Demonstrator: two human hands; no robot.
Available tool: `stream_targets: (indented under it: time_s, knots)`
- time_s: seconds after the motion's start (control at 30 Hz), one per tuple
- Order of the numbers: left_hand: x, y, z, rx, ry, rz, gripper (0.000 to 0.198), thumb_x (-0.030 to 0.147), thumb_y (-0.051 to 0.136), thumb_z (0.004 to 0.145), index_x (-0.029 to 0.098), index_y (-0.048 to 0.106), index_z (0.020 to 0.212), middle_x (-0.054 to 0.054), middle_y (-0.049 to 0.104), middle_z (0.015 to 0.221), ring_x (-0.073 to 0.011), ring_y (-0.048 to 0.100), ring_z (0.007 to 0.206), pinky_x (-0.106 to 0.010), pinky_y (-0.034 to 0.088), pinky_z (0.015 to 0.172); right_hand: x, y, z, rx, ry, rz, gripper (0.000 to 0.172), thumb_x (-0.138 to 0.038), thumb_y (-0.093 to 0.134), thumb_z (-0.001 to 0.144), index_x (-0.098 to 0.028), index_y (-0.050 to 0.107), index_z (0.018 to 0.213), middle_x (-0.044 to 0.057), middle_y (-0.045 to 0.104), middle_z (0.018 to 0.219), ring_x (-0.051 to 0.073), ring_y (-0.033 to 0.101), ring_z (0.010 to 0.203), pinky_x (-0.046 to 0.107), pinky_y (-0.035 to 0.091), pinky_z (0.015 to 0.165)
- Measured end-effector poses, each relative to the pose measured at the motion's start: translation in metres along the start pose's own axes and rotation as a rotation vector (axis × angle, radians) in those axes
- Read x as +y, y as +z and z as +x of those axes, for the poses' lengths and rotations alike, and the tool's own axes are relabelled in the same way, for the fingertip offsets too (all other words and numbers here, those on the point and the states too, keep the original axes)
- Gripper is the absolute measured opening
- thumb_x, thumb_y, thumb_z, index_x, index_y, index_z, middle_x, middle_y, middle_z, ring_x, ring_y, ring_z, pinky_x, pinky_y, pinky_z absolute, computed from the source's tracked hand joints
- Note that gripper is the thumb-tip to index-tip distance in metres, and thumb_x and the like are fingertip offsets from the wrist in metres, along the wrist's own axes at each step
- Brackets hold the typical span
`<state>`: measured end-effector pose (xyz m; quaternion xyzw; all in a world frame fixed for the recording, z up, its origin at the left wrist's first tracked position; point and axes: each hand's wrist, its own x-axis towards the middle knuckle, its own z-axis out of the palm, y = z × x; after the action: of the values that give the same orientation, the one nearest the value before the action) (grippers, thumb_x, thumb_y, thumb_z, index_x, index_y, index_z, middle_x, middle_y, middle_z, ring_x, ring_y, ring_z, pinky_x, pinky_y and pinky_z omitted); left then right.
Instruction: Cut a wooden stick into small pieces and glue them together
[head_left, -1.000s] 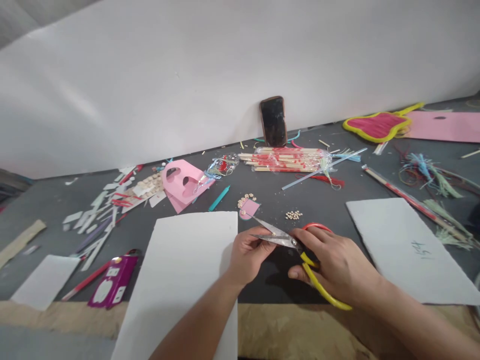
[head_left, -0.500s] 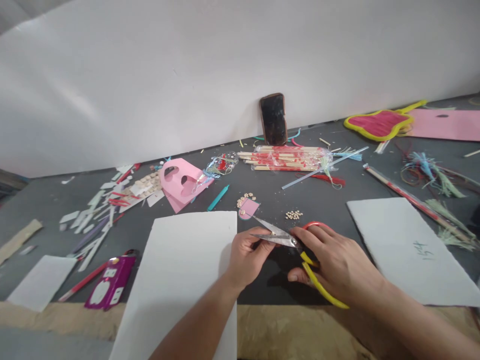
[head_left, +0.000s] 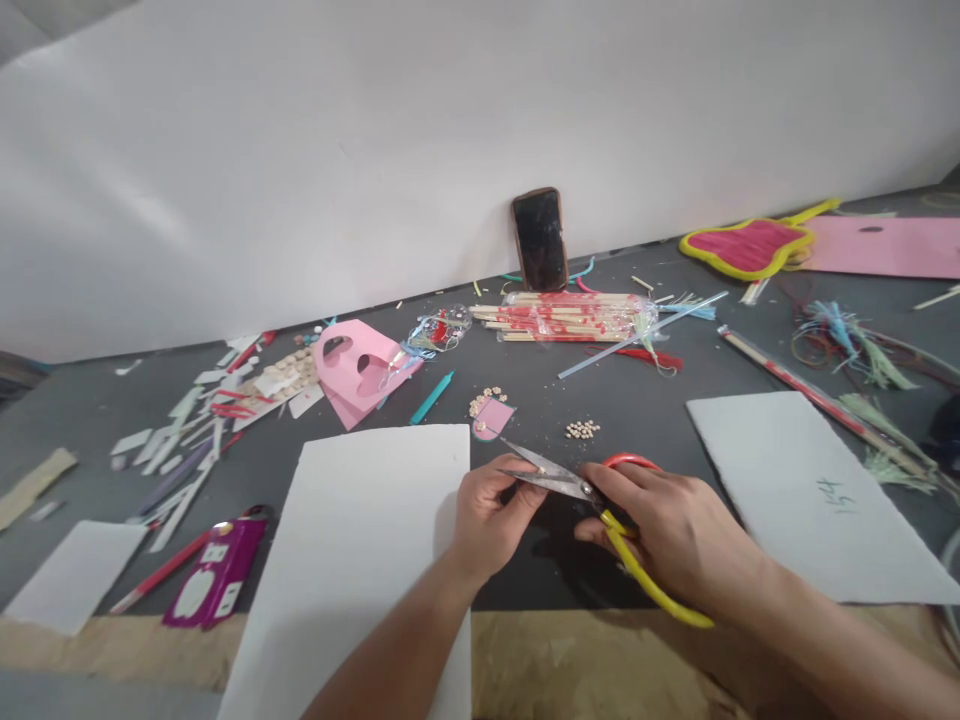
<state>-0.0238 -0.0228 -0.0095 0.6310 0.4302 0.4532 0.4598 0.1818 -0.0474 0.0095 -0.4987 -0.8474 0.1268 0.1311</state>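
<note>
Phone propped against wall; stick bundle (plastic-wrapped) before it; purple box left; white sheet right.

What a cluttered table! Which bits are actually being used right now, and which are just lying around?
In use: scissors, gripped by the right hand; left hand pinching at their open blades.
Lying about: phone, stick bundle, pink card, beads, purple packet, white sheet.

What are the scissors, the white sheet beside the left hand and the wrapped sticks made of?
Scissors: blades grey and glinting, likely bare steel; loops glossy yellow and red, probably plastic-coated.
White sheet: matt, flat, looks like thick paper or foam board; cannot tell which.
Sticks: pale tan, straight, probably bamboo or wood, in shiny clear plastic wrap.
</note>
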Motion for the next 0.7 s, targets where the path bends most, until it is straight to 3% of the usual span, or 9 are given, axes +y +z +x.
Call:
stream_targets:
  time_s: [0.13,0.3,0.5,0.7]
  knots:
    - [0.0018,0.0011,0.0002,0.017,-0.038,-0.022,0.018,0.029,0.063,0.083,0.016,0.068,0.073,-0.003,0.066,0.072,-0.0144,0.059,0.068,-0.023,0.045,0.064,-0.0017,-0.0004,-0.0009,0.021,-0.006,-0.022,0.043,-0.054,0.034,0.095,-0.018,0.058,0.102,0.006,0.064,0.077,0.021,0.065,0.067,0.028,0.041,0.052]
    - [0.0045,0.0015,0.0015,0.091,-0.116,-0.066,0.018,0.033,0.066,0.080,0.016,0.069,0.074,-0.003,0.068,0.072,-0.0149,0.060,0.068,-0.023,0.045,0.063,-0.0007,-0.0003,0.0039,0.075,-0.004,-0.011,0.046,-0.055,0.038,0.093,-0.017,0.058,0.110,0.009,0.067,0.085,0.022,0.066,0.074,0.030,0.047,0.058]
    - [0.0078,-0.0027,0.0029,0.004,-0.101,-0.056,0.024,0.036,0.063,0.081,0.015,0.067,0.068,-0.001,0.061,0.061,-0.0119,0.052,0.057,-0.021,0.039,0.055,-0.0020,-0.0020,0.0054,0.058,-0.001,-0.039,0.074,-0.072,0.050,0.078,-0.015,0.051,0.125,0.015,0.063,0.102,0.030,0.062,0.090,0.041,0.052,0.069]
    - [0.0034,-0.0037,0.0027,-0.030,-0.143,-0.074,0.022,0.034,0.064,0.080,0.015,0.066,0.070,0.000,0.059,0.062,-0.0109,0.049,0.056,-0.021,0.038,0.054,0.0000,0.0001,0.0056,0.013,-0.007,0.013,0.069,-0.068,0.049,0.081,-0.015,0.051,0.124,0.014,0.062,0.099,0.030,0.061,0.093,0.041,0.053,0.072]
